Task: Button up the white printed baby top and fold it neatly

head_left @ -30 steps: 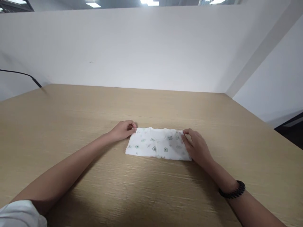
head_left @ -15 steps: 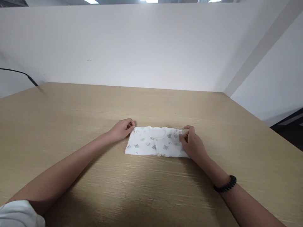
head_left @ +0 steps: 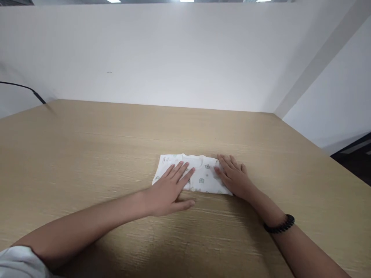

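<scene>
A white folded baby garment (head_left: 207,179) with small printed animal figures lies flat on the wooden table (head_left: 116,139). Its curved neckline faces the far side, and a snap or button shows at the near edge. Over the left half of the cloth, my left hand (head_left: 172,187) is spread with fingers stretched out and the thumb apart; it hides part of the print. My right hand (head_left: 233,177) lies flat across the garment's right end, fingers extended. Neither hand grips the cloth.
A white partition (head_left: 179,58) rises behind the table's far edge. At the far left a black cable (head_left: 39,97) comes down near the table's corner. Something dark (head_left: 355,156) stands beyond the right edge. A black coiled band (head_left: 279,224) circles my right wrist.
My left hand has left the garment's far left corner and moved right and nearer, opening flat over the cloth. My right hand has uncurled from the right edge and now lies flat.
</scene>
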A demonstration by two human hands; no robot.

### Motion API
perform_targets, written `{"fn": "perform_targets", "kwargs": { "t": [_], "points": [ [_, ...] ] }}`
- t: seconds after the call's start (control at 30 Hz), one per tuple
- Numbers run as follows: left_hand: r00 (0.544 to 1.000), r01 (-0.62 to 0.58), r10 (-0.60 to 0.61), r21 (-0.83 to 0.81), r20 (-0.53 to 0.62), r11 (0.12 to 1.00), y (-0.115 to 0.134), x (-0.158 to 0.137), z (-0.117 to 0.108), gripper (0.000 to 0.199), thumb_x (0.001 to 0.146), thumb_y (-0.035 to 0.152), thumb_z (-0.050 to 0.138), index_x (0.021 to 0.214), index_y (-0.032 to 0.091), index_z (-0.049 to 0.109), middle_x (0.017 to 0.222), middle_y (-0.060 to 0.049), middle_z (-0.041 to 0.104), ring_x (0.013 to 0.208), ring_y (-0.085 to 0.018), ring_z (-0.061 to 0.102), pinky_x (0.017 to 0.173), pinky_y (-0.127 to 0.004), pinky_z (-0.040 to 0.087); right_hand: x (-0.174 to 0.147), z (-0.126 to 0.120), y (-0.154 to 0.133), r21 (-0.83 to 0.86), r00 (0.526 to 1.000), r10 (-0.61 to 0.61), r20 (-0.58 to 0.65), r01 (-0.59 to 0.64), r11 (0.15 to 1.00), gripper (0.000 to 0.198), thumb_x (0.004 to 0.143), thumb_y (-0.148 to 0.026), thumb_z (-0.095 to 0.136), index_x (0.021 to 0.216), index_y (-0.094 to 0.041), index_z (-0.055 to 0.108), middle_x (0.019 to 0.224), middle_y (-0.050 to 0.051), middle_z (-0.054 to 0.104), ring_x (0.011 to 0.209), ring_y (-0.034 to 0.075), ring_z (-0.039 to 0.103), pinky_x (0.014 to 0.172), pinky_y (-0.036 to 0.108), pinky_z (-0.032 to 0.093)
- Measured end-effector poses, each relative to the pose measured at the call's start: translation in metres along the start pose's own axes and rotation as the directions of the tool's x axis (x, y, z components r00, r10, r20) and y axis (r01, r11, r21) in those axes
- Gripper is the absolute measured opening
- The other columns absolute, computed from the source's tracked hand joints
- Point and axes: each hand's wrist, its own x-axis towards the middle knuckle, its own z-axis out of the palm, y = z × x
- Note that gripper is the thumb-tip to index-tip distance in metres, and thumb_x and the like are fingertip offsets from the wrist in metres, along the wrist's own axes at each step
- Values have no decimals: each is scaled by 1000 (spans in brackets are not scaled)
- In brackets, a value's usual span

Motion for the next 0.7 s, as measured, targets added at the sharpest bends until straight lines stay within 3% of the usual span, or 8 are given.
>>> {"fn": "perform_targets", "kwargs": {
  "t": [0.07, 0.17, 0.27, 0.37, 0.47, 0.57, 0.7],
  "points": [
    [997, 17, -18, 13, 76, 1000, -1, -1, 5, 88, 93, 72, 29, 157, 15, 8, 163, -17, 2, 150, -33, -2, 121, -52, 10, -1, -1, 1, -13, 999, 28, 32, -28, 1000, 67, 100, -55, 13, 155, -19, 25, 161, 9, 26, 149, 35, 15, 110, 70, 19],
    [994, 13, -15, 15, 108, 1000, -6, 0, 5, 89, 92, 73, 29, 157, 17, 6, 162, -16, -1, 150, -32, -3, 121, -52, 8, -1, -5, 2, -5, 999, 27, -24, -27, 1000, 69, 99, -57, 12, 156, -19, 22, 162, 11, 21, 149, 36, 11, 109, 71, 19],
    [993, -7, 6, 8, 118, 1000, -10, 1, 2, 89, 91, 73, 31, 157, 19, 6, 163, -14, 0, 150, -32, -2, 121, -51, 7, -2, -13, 0, 87, 984, 28, -175, -13, 996, 69, 100, -56, 15, 158, -17, 11, 163, 15, 16, 150, 36, 6, 110, 70, 18],
    [993, -23, 23, -1, 117, 1000, -11, -1, 0, 91, 90, 74, 35, 157, 20, 7, 163, -13, 1, 150, -33, -1, 121, -52, 8, -8, -22, -10, 221, 929, 35, -369, 51, 974, 73, 101, -53, 20, 157, -15, -6, 163, 19, 11, 150, 35, 6, 112, 66, 20],
    [995, -41, 43, -21, 95, 999, -9, -3, 0, 92, 89, 74, 37, 157, 21, 6, 163, -14, 2, 150, -33, 0, 120, -54, 10, -19, -24, -31, 210, 887, -74, -456, 188, 959, 78, 100, -53, 28, 156, -15, -13, 163, 19, 7, 150, 34, 4, 115, 63, 18],
    [996, -30, 34, -46, 85, 998, -5, -3, 1, 91, 89, 74, 37, 158, 21, 8, 162, -16, 6, 150, -34, 3, 119, -56, 13, -31, -15, -58, 107, 900, -256, -353, 311, 945, 73, 102, -47, 24, 156, -16, -12, 163, 18, 12, 151, 31, 2, 117, 62, 13],
    [999, 47, -46, -38, 23, 998, -2, -1, 3, 94, 88, 75, 37, 157, 16, 11, 162, -19, 9, 150, -36, 5, 119, -55, 15, -40, 0, -77, 73, 907, -417, -51, 420, 905, 65, 103, -43, 20, 157, -9, 12, 161, 16, 18, 150, 30, 10, 120, 56, 16]
  ]
}}
